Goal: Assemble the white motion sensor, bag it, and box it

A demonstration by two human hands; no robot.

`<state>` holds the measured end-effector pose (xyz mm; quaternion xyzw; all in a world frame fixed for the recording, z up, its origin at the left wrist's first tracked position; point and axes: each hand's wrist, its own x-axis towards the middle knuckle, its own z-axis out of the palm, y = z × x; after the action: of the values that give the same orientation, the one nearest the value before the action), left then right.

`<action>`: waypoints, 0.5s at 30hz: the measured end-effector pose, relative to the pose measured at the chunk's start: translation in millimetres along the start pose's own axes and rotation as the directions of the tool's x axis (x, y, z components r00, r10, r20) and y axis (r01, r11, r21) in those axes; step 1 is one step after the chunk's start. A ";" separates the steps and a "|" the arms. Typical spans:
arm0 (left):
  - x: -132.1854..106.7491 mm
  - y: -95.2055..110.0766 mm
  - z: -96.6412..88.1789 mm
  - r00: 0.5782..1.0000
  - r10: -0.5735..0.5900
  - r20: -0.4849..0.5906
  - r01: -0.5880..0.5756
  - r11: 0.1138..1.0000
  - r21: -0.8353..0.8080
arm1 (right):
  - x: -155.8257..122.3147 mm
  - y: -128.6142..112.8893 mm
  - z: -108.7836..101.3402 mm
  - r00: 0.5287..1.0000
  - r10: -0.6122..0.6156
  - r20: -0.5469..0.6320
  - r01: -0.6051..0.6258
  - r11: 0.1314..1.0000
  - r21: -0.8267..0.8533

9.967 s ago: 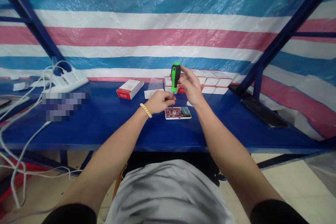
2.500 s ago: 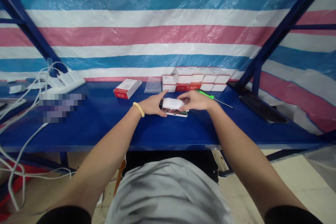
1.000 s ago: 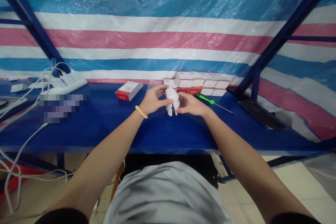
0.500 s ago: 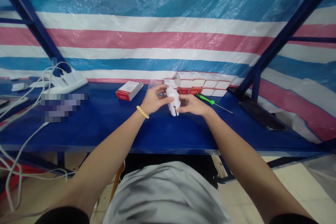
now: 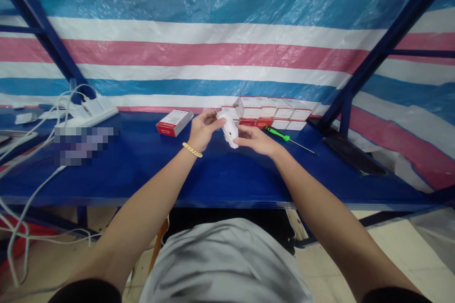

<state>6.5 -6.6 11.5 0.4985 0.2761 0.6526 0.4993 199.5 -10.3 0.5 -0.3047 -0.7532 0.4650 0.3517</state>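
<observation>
A small white plastic device (image 5: 229,132) is held above the blue table, tilted, with a small dark mark on its face. My left hand (image 5: 205,129) grips its upper left end, thumb on top. On the lower right end, the thumb and fingers of my right hand (image 5: 254,140) close round it. What exactly the device is cannot be made out. Behind my hands stands a stack of red and white boxes (image 5: 273,110). One red and white box (image 5: 174,123) lies apart, left of my left hand. Near my right wrist rests a green-handled screwdriver (image 5: 284,136).
A dark flat object (image 5: 353,155) lies on the blue table (image 5: 234,182) to the right. At the left, a white power strip (image 5: 93,111) with tangled white cables (image 5: 59,128) takes up the tabletop. Striped sheeting (image 5: 213,57) and blue frame posts (image 5: 59,38) stand behind.
Both hands have shifted slightly left with the white device, which has turned so more of its face shows. The dark strip seen at its lower end before is out of sight.
</observation>
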 end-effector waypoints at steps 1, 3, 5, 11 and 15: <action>0.3 0.5 1.1 1.000 -0.009 -0.028 0.008 1.000 -0.022 | 0.2 0.6 0.8 1.000 0.000 0.001 0.000 1.000 0.004; 1.0 1.7 3.0 0.996 -0.004 -0.093 -0.003 0.997 -0.075 | 0.8 2.7 3.2 1.000 -0.015 -0.021 0.016 1.000 0.019; 2.3 2.5 3.8 0.988 -0.001 -0.156 -0.020 0.992 -0.128 | 1.6 5.2 6.5 0.996 -0.041 -0.075 0.042 0.999 0.013; 5.1 1.8 3.5 0.946 -0.122 -0.300 0.042 0.965 -0.259 | 0.4 3.3 17.3 0.961 -0.184 -0.205 0.074 0.890 -0.449; 4.5 -1.7 5.2 0.942 -0.218 -0.254 0.163 0.962 -0.219 | -3.1 -2.9 17.4 0.900 -0.328 -0.288 0.034 0.710 -0.703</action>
<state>11.9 -2.6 13.6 0.3221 0.3249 0.6880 0.5634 186.7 -22.3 -3.1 -0.4216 -0.8109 0.0468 0.4030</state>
